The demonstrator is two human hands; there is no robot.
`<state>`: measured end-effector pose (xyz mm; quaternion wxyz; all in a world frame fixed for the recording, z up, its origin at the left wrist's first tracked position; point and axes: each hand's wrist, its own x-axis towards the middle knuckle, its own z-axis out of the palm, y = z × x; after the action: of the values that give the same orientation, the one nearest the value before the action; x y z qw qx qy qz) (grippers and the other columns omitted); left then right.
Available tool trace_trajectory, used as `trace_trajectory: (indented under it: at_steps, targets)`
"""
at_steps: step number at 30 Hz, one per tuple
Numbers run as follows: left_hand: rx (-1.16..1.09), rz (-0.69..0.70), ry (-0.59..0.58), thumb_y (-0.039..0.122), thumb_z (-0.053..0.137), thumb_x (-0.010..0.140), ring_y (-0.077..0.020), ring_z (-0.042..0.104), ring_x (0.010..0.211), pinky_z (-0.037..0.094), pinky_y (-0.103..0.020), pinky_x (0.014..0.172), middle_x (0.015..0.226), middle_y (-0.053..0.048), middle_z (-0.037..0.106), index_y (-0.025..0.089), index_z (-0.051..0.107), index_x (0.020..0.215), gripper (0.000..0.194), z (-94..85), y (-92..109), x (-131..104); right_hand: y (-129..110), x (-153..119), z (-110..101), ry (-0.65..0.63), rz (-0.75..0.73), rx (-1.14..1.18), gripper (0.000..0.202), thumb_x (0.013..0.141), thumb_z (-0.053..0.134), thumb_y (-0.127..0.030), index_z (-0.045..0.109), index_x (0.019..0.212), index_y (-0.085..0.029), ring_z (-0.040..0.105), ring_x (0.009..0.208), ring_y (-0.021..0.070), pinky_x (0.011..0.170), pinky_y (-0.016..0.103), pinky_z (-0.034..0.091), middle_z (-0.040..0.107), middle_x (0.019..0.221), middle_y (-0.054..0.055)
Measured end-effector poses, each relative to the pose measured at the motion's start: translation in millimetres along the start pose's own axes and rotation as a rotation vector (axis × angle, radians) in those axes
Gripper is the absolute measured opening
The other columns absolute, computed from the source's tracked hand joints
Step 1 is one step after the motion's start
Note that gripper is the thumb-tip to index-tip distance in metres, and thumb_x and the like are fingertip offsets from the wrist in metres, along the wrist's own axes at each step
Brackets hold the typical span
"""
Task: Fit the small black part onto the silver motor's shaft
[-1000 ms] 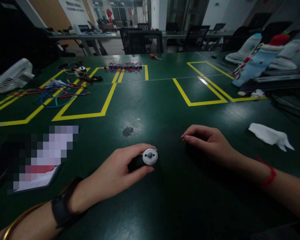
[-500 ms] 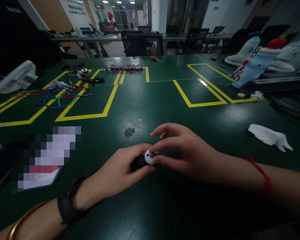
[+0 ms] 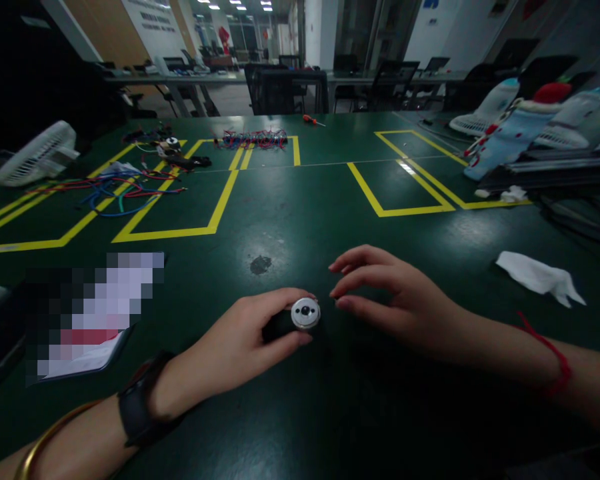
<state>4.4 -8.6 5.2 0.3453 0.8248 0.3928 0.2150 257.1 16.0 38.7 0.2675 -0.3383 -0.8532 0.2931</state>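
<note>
A small round part [image 3: 305, 313] with a silver face and a dark centre sits between the thumb and fingers of my left hand [image 3: 245, 337], low over the green table. To its right, my right hand [image 3: 397, 290] is apart from it. The thumb and index fingertips of that hand are pinched together on a tiny dark thing [image 3: 335, 300], too small to make out. Its other fingers are curled loosely.
On the green table [image 3: 290, 220] are yellow tape outlines. A phone-like object [image 3: 100, 317] lies left, a white tissue [image 3: 540, 275] right. Farther off are loose wires [image 3: 125, 190], a white fan [image 3: 37, 155], an orange screwdriver [image 3: 310, 120] and a blue snowman-patterned item [image 3: 510, 137].
My right hand has moved off the round part to the right, with a tiny dark thing now at its fingertips. The silver face shows fully. My left hand has hardly moved.
</note>
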Motion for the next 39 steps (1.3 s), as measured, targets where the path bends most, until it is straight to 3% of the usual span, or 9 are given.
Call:
trace_trajectory:
  at_steps: [2, 6, 21, 26, 31, 39]
  targets:
    - [-0.006, -0.011, -0.014, 0.027, 0.062, 0.091, -0.0200, 0.063, 0.102, 0.050, -0.031, 0.088, 0.117, -0.001, 0.065, 0.027, 0.054, 0.123, 0.033, -0.4, 0, 0, 13, -11, 3, -0.089, 0.048, -0.042, 0.012, 0.090, 0.062, -0.024, 0.071, 0.098, -0.023, 0.057, 0.112, 0.0219, 0.097, 0.039, 0.048, 0.059, 0.119, 0.008]
    - [-0.008, -0.018, -0.020, 0.027, 0.062, 0.091, -0.0189, 0.062, 0.105, 0.049, -0.030, 0.091, 0.120, 0.000, 0.064, 0.028, 0.053, 0.125, 0.035, -0.2, 1, 0, 28, -25, 9, -0.135, 0.077, -0.104, 0.015, 0.090, 0.061, -0.026, 0.071, 0.102, -0.024, 0.054, 0.116, 0.0241, 0.098, 0.044, 0.045, 0.056, 0.125, 0.009]
    - [0.003, -0.034, -0.023, 0.027, 0.062, 0.091, -0.0190, 0.063, 0.105, 0.049, -0.030, 0.090, 0.120, 0.000, 0.065, 0.028, 0.054, 0.125, 0.035, -0.5, 2, -1, 28, -28, 10, -0.151, 0.061, -0.129, 0.017, 0.090, 0.061, -0.025, 0.071, 0.104, -0.025, 0.052, 0.118, 0.0260, 0.098, 0.048, 0.043, 0.058, 0.124, 0.009]
    - [0.011, -0.021, -0.009, 0.027, 0.063, 0.090, -0.0196, 0.063, 0.106, 0.049, -0.030, 0.091, 0.120, 0.000, 0.065, 0.029, 0.053, 0.126, 0.037, -0.2, 0, 0, 29, -27, 7, -0.054, 0.132, 0.055, 0.022, 0.089, 0.064, -0.031, 0.067, 0.110, -0.025, 0.055, 0.116, 0.0233, 0.099, 0.043, 0.046, 0.059, 0.123, 0.008]
    - [0.003, -0.025, -0.015, 0.026, 0.063, 0.090, -0.0199, 0.063, 0.106, 0.050, -0.031, 0.092, 0.121, -0.001, 0.065, 0.028, 0.054, 0.126, 0.037, -0.1, 0, 0, 32, -27, 4, 0.058, 0.229, 0.245, 0.016, 0.092, 0.060, -0.031, 0.067, 0.104, -0.023, 0.061, 0.107, 0.0193, 0.094, 0.035, 0.048, 0.064, 0.112, 0.005]
    - [-0.002, -0.018, -0.010, 0.027, 0.062, 0.091, -0.0209, 0.063, 0.107, 0.050, -0.032, 0.093, 0.122, -0.003, 0.064, 0.027, 0.053, 0.127, 0.038, -0.1, 0, -1, 26, -25, 1, 0.091, 0.345, 0.298, 0.015, 0.092, 0.060, -0.034, 0.068, 0.096, -0.022, 0.064, 0.090, 0.0176, 0.080, 0.030, 0.050, 0.068, 0.096, 0.003]
